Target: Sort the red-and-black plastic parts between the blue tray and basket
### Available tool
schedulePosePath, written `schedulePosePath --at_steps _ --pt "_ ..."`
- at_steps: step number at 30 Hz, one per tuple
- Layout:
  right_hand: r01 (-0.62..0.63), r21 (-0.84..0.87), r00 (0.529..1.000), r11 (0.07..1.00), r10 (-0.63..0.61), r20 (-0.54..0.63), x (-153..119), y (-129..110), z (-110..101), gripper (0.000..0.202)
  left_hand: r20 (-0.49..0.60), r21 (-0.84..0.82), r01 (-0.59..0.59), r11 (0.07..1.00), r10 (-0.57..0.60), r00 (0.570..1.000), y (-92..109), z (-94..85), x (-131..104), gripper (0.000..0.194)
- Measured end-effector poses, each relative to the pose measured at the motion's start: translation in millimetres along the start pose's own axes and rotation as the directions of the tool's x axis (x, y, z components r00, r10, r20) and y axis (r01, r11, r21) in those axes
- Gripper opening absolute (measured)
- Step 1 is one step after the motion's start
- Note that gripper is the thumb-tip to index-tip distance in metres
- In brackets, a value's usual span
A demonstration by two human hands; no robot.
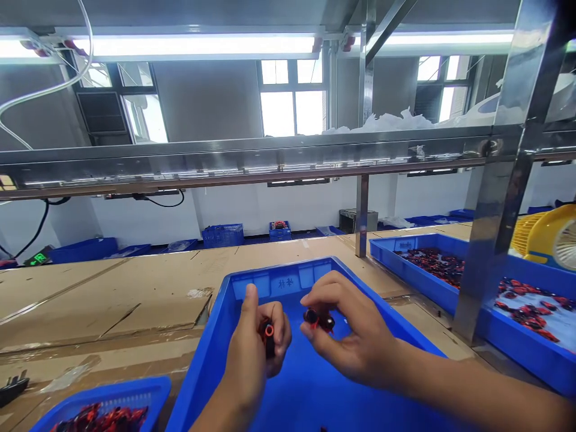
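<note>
My left hand (254, 348), thumb pointing up, has its fingers curled round a small black part with an orange-red ring (269, 331). Beside it on the right, my right hand (348, 330) pinches a small black-and-red part (318, 320) between thumb and fingers. The two hands are apart, both above a large blue tray (274, 282). Much of the part in my left hand is hidden by the fingers, and the exact kind of either part cannot be made out.
At lower left, a blue basket (148, 387) holds several red-and-black pieces. Another blue tray (418, 240) with many such pieces stands at right, behind a metal post (490, 240). A yellow fan (540, 234) sits beyond it. A black plug (13, 387) lies on the cardboard-covered table (112, 294).
</note>
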State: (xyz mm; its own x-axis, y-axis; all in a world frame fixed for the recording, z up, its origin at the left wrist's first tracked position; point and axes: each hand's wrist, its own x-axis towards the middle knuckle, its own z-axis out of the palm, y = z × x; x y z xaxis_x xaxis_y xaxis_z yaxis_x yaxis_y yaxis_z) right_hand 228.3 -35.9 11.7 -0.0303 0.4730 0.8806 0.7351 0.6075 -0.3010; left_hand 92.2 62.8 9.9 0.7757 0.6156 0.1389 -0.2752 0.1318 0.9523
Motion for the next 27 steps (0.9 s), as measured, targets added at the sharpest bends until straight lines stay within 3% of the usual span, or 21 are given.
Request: schedulePosePath --at_steps 2,5,9,11,13,14,16,18,19,23,27 --pt "0.014 0.015 0.999 1.0 -0.014 0.052 -1.2 -1.3 3.1 0.04 0.048 0.009 0.024 1.0 -0.025 0.999 1.1 2.7 -3.5 0.066" --pt "0.094 0.0 0.99 0.996 -0.093 0.108 -3.0 -4.5 7.6 0.046 0.061 0.079 -0.029 0.996 0.024 0.998 -0.7 8.5 -9.7 0.058" --pt "0.103 -0.035 0.99 0.994 -0.099 0.103 -5.1 -11.9 9.8 0.027 0.061 0.156 -0.091 0.983 0.082 0.995 -4.4 13.1 -15.0 0.056" --pt "0.064 0.005 0.996 0.998 -0.064 0.069 -4.4 -16.2 8.9 0.019 0.055 0.145 -0.048 0.988 0.041 0.998 -5.0 12.7 -14.1 0.057" --pt "-0.102 0.17 0.993 0.98 0.091 0.074 -1.9 -18.7 7.6 0.016 0.042 0.1 0.024 0.995 -0.029 0.999 -5.0 10.6 -10.6 0.057" --pt "-0.238 0.303 0.971 0.923 0.216 0.104 -0.3 -18.7 7.2 0.015 0.032 0.069 0.062 0.996 -0.064 0.997 -4.8 8.9 -8.3 0.055" --pt "-0.495 0.568 0.862 0.657 0.453 0.227 3.2 -16.1 7.1 0.015 0.012 0.009 0.132 0.991 -0.132 0.991 -4.4 4.8 -3.4 0.047" --pt "-0.596 0.719 0.751 0.357 0.565 0.341 6.1 -11.0 7.9 0.015 0.009 -0.033 0.166 0.985 -0.166 0.986 -3.6 0.4 0.1 0.037" --pt "-0.601 0.755 0.724 0.262 0.578 0.376 7.1 -8.3 8.4 0.015 0.022 -0.044 0.169 0.985 -0.168 0.985 -3.1 -1.5 1.2 0.031" --pt "-0.607 0.788 0.681 0.103 0.578 0.45 8.1 -1.3 10.2 0.018 0.134 -0.026 0.15 0.988 -0.145 0.98 -1.9 -4.6 1.9 0.013" --pt "-0.591 0.805 0.684 0.041 0.554 0.474 6.0 2.9 9.4 0.016 0.15 0.115 0.119 0.986 -0.136 0.979 -6.0 -1.1 2.2 0.022"
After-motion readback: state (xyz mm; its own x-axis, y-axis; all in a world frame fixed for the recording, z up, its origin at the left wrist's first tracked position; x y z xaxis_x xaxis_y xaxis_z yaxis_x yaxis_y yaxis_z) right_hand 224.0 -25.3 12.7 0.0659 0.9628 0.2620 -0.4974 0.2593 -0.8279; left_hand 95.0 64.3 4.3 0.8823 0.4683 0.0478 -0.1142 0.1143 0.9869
